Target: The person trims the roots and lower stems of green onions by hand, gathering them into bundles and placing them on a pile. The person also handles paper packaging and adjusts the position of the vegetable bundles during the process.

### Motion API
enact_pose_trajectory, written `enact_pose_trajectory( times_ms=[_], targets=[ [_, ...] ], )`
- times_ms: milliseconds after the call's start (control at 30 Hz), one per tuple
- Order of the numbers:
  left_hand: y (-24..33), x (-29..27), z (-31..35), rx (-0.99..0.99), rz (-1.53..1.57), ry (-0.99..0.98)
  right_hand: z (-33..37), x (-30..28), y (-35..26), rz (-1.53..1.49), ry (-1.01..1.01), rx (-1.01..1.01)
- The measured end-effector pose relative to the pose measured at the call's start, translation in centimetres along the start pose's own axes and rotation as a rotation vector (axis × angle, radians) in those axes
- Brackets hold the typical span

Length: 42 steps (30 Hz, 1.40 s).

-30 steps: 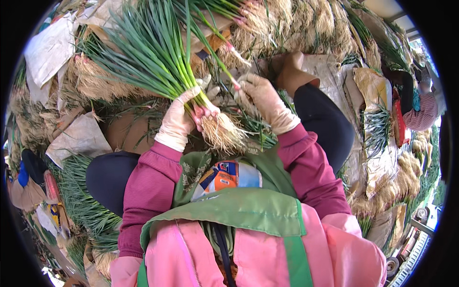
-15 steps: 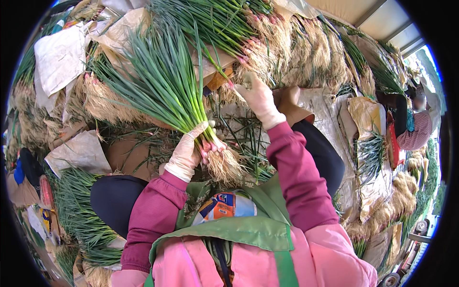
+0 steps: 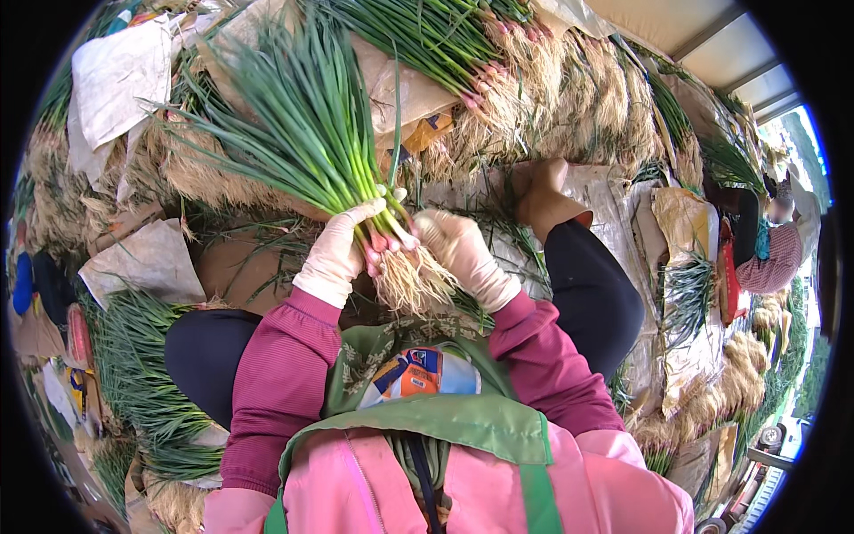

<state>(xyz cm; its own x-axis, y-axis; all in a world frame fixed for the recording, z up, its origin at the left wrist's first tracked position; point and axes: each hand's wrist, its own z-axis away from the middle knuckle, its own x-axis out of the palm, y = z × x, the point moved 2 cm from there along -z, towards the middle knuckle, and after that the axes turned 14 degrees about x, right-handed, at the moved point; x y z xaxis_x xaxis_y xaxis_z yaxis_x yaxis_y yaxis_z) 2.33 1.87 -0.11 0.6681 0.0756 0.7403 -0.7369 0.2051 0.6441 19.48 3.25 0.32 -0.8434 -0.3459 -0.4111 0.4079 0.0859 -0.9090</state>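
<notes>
My gloved left hand (image 3: 334,253) is wrapped round the lower stalks of a thick bunch of spring onions (image 3: 325,133). The green leaves fan up and to the left, while pinkish-white bulbs and pale stringy roots (image 3: 411,283) hang below the grip. At the bunch's right side, beside the bulbs, my gloved right hand (image 3: 463,253) is closed on a single spring onion, whose thin green leaf (image 3: 396,116) stands up along the others. The right fingertips are partly hidden behind the bulbs.
More spring onions (image 3: 436,53) lie piled ahead, roots to the right. Leafy bundles (image 3: 147,374) lie at left beside a pale sack sheet (image 3: 147,267). My boot (image 3: 544,200) and bent knee (image 3: 592,294) are at right. Another person (image 3: 769,254) sits at far right.
My right hand has come down and left from the pile, bringing a spring onion against the bunch. My left hand still grips the bunch, now shifted slightly up and left.
</notes>
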Motion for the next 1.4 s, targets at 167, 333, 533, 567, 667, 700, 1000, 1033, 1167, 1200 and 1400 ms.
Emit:
enact_pose_trajectory(
  times_ms=[167,333,533,567,667,700,1000,1033,1167,1200,1400],
  targets=[
    [-0.6,0.9,0.9,-0.069,-0.158,0.067,-4.0,0.4,-1.5,-0.226,-0.157,0.138],
    [-0.8,0.7,1.8,-0.065,-0.269,0.086,-5.2,2.4,-2.7,0.738,0.102,-0.249],
    [-0.2,0.6,2.4,-0.117,-0.152,0.061,-7.1,0.6,2.2,0.904,0.419,-0.187],
    [0.1,0.1,2.8,-0.115,-0.193,0.067,-7.1,-1.4,2.3,0.946,0.397,-0.149],
    [0.4,1.5,2.5,-0.048,-0.056,-0.048,-6.3,-5.8,11.4,1.287,0.117,-0.204],
    [0.8,1.8,2.8,-0.026,-0.024,0.025,-4.6,-5.0,12.3,1.494,-0.339,-0.173],
    [4.8,5.5,0.7,0.07,-0.065,-0.241,2.5,-0.6,-4.4,-1.517,-0.744,0.447],
    [5.4,6.4,0.3,0.088,0.071,-0.329,3.5,-1.0,-5.3,-1.219,-0.796,0.377],
    [6.8,8.9,-1.0,0.092,0.052,-0.161,5.2,-2.2,-2.9,-0.71,-0.437,0.106],
    [7.7,8.5,-0.7,0.034,0.09,-0.274,5.7,-2.9,-3.3,-0.798,-0.397,0.145],
    [9.9,8.2,1.7,0.335,0.044,-0.184,11.7,-10.1,-9.3,-0.289,-0.16,-0.127]
  ],
)
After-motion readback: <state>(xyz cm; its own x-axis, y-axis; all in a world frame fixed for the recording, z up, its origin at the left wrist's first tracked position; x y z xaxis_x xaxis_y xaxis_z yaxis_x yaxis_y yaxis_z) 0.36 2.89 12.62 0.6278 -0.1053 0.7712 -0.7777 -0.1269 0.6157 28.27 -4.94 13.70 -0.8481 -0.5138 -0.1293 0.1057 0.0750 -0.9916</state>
